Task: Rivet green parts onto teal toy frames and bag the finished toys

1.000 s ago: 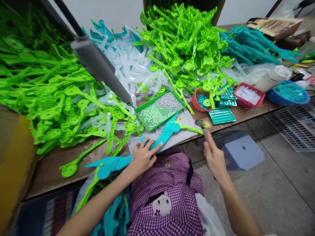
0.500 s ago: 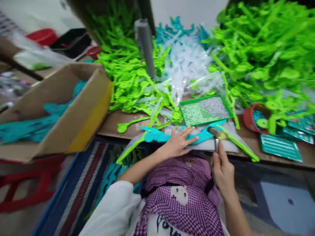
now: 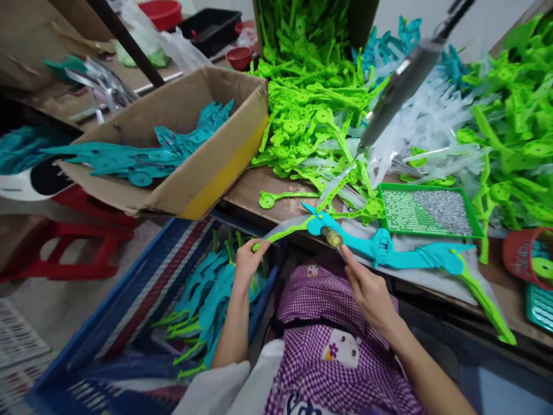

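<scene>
A turquoise plastic toy bow [image 3: 384, 248] with green end arms lies along the bench's front edge. My left hand [image 3: 247, 262] is closed on the tip of its left green arm [image 3: 285, 229], which juts out past the edge. In my right hand [image 3: 367, 288] is a small hammer [image 3: 332, 237], its brass-coloured head over the bow's left joint. I cannot tell whether the head touches the joint. Just behind the bow lies a green tray [image 3: 432, 210] of small silvery pins. The other green arm [image 3: 486, 302] hangs off the edge at the right.
Green plastic arms [image 3: 311, 115] are heaped behind, beside clear plastic pieces [image 3: 415, 121]. A grey hanging tool [image 3: 397, 92] slants above. A cardboard box [image 3: 224, 167] of turquoise parts stands left. Below it, a blue crate [image 3: 116, 323] holds several bows. A red bowl [image 3: 525, 253] is at right.
My view has swung left. My left hand has gone from the bow's middle to its left arm tip. The hammer has moved from the right joint to the left one.
</scene>
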The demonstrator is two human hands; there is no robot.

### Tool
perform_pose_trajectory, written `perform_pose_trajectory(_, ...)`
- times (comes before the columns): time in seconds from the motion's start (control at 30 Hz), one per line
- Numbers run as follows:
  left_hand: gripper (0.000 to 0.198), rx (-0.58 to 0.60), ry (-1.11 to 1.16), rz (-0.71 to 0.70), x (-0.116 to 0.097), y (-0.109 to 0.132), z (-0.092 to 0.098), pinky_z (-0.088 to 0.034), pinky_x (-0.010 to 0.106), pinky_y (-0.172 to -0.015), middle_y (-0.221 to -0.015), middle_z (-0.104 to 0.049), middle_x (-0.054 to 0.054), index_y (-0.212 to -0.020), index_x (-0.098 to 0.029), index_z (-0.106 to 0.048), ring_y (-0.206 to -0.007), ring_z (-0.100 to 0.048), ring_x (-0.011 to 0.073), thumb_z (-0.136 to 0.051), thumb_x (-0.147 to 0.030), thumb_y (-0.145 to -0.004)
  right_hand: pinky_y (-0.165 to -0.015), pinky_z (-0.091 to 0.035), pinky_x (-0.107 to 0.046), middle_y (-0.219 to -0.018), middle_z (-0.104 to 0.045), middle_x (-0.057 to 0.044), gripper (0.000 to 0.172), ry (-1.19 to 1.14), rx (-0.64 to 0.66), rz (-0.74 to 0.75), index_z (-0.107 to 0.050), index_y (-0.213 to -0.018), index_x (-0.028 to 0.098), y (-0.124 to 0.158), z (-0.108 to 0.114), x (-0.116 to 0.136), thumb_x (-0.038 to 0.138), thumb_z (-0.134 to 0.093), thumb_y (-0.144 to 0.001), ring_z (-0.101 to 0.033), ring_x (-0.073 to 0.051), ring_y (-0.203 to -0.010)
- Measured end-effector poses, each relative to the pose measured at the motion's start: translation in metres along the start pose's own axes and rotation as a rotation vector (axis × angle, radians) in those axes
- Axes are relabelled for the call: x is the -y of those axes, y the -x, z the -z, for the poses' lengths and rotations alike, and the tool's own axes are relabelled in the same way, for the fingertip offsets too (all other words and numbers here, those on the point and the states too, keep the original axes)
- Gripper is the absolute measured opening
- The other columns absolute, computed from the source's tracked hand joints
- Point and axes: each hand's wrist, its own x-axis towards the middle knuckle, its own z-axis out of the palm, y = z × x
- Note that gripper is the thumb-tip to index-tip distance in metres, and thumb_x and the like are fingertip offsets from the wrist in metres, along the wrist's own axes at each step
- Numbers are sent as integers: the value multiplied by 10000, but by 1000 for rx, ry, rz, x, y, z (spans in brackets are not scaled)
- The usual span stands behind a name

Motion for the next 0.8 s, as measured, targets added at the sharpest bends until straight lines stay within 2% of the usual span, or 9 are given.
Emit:
perform_pose_trajectory(0.13,486,-33,90,22,-4,-7,-13,-303,205,-457,-518,-496,-47,-852,-123,-709,-459,-411,83,-719,-567,-654,-727,-566,-261,-1069,-738,-102,461,117,-41,52,-464,-1416,220,-3,-5,2,260,-370,-967,-724,-183,-840)
perform_pose_trajectory(0.23,434,-32,85,12,-5,-8,-15,-335,202,-496,-579,-553,-31,-807,-139,-722,-526,-464,95,-725,-544,-655,-605,-542,-285,-796,-744,-93,484,253,20,-37,-448,-1427,172,-13,-13,-4,307,-324,-979,-670,-184,-578)
perform_pose_trajectory(0.3,413,-36,79,-5,-4,-8,-16,-352,203,-522,-601,-577,-25,-783,-142,-727,-562,-494,106,-725,-535,-656,-566,-520,-283,-678,-714,-62,494,299,53,-73,-425,-1441,177,-19,-15,-4,329,-312,-986,-612,-173,-477)
perform_pose_trajectory(0.37,411,-31,85,-23,-1,-8,-17,-365,207,-545,-615,-593,-21,-791,-139,-735,-583,-509,112,-727,-528,-657,-600,-523,-276,-746,-735,-64,487,285,78,-51,-413,-1448,209,-25,-14,1,339,-322,-988,-638,-171,-529)
perform_pose_trajectory(0.47,423,-32,104,-37,2,-9,-20,-374,212,-567,-641,-613,-11,-818,-132,-740,-599,-514,115,-727,-526,-665,-698,-532,-279,-992,-748,-100,475,254,78,17,-420,-1444,229,-34,-13,12,336,-332,-989,-704,-189,-737)
perform_pose_trajectory(0.6,415,-36,105,-44,2,-8,-22,-384,215,-588,-648,-624,-9,-807,-136,-742,-619,-528,124,-719,-528,-671,-581,-509,-296,-765,-744,-71,475,389,162,-9,-406,-1450,241,-47,-19,21,327,-324,-990,-674,-213,-587)
perform_pose_trajectory(0.63,411,-33,103,-42,2,-7,-22,-384,216,-589,-644,-624,-8,-799,-138,-742,-620,-530,126,-719,-527,-670,-568,-505,-294,-762,-742,-68,475,401,179,-3,-396,-1455,253,-49,-21,23,325,-322,-991,-673,-215,-587)
perform_pose_trajectory(0.73,406,-37,103,-35,1,-6,-21,-373,217,-573,-623,-617,-11,-791,-142,-742,-600,-521,125,-720,-528,-666,-653,-527,-284,-967,-745,-84,486,353,201,95,-343,-1476,289,-50,-30,31,296,-323,-991,-703,-207,-764)
perform_pose_trajectory(0.8,406,-52,106,-36,2,-6,-21,-370,219,-569,-620,-615,-12,-795,-145,-742,-597,-520,126,-720,-529,-664,-669,-525,-278,-974,-738,-80,502,366,247,128,-314,-1486,303,-49,-37,36,272,-333,-986,-700,-201,-794)
